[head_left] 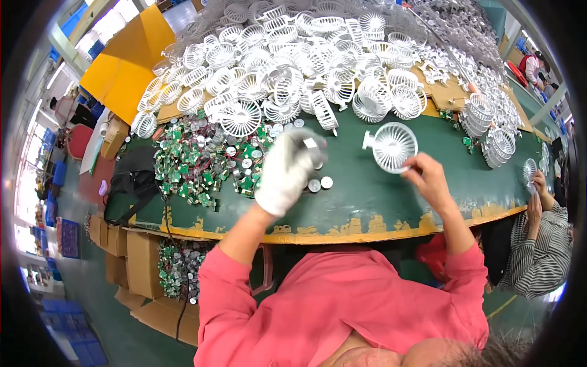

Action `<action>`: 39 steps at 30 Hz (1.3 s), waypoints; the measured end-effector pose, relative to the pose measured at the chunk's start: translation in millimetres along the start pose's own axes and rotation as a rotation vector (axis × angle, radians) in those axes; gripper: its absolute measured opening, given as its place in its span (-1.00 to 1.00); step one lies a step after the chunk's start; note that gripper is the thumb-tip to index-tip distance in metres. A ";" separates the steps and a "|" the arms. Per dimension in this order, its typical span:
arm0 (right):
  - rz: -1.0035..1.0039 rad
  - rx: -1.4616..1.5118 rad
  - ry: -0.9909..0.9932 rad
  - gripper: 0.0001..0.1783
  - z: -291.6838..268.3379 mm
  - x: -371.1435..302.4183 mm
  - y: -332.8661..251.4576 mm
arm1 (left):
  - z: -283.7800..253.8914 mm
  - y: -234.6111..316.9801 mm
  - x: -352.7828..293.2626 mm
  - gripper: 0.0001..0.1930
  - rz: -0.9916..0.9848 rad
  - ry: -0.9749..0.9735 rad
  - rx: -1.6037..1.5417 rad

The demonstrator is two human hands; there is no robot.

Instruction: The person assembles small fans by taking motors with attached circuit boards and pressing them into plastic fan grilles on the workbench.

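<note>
A white round plastic fan grille (394, 147) with slats and a short side tab is tilted above the green table. My bare right hand (430, 179) pinches its lower right rim between thumb and fingers. To the left, my left hand (287, 168) wears a white glove and is smeared by motion over the table. Its fingertips look grey, with a small pale patch, and what they hold, if anything, is unclear. Just right of the glove lie two small round discs, probably motors (326, 182).
Piled fan grilles (287, 67) cover the table's far side. Green circuit boards with wires and round metal parts (202, 159) are heaped at left beside a black bag (131, 177). Stacked grilles (498, 147) stand at right, near another person's hands (535, 199). Cardboard boxes (143, 263) sit below left.
</note>
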State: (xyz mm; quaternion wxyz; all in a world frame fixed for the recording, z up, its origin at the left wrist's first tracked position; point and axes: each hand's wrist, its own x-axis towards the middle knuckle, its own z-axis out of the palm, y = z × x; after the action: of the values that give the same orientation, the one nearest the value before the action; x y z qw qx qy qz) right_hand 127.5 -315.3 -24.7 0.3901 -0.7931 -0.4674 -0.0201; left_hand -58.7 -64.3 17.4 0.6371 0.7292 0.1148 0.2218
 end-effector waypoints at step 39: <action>-0.352 0.153 -0.152 -0.40 30.0 -45.2 -72.7 | 45.2 -3.2 -84.6 -0.81 0.388 -0.213 0.738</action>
State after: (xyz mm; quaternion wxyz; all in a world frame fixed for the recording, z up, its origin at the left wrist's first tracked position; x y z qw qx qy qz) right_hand 37.1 -310.1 -19.8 0.4034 -0.6663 -0.6271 0.0072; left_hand -111.2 -141.5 -4.7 0.2883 0.9352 -0.0191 0.2049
